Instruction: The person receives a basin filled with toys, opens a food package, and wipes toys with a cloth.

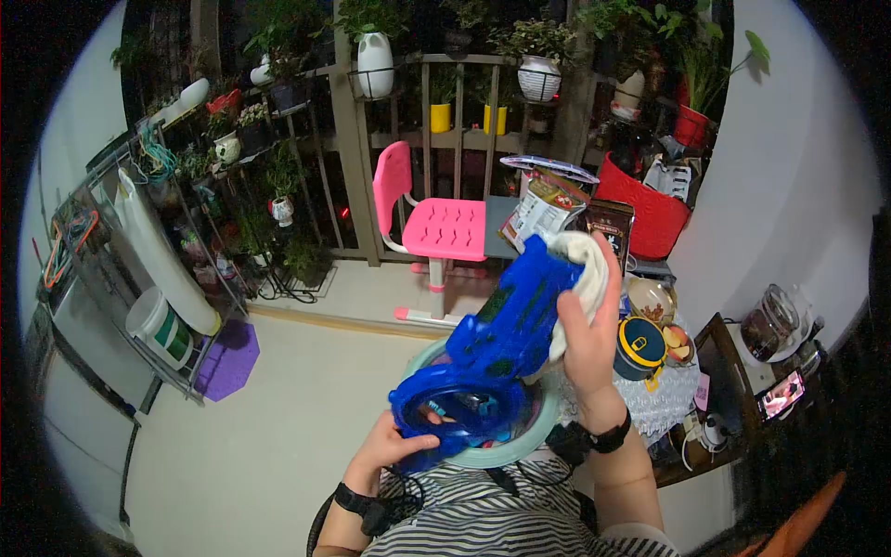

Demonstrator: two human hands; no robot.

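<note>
A large blue plastic piece [510, 320], possibly a toy, is tilted across the front of my body. It has a round ring-shaped end [455, 408] and a longer body with dark green patches. My left hand [394, 444] is closed on the ring end, thumb on top. At the upper end, my right hand [591, 339] holds a whitish cloth [583, 265] against the blue piece. Beneath it is a round container with a pale green rim [546, 422], with small coloured items partly visible inside. The blue piece hides much of that container.
A pink chair [445, 227] stands ahead by the railing. To the right, a lace-covered table [668, 399] bears a dark lidded container [640, 348] and cut fruit [677, 343]. Snack bags [548, 209] and a red basket [645, 209] lie beyond. A rack [172, 251] stands left.
</note>
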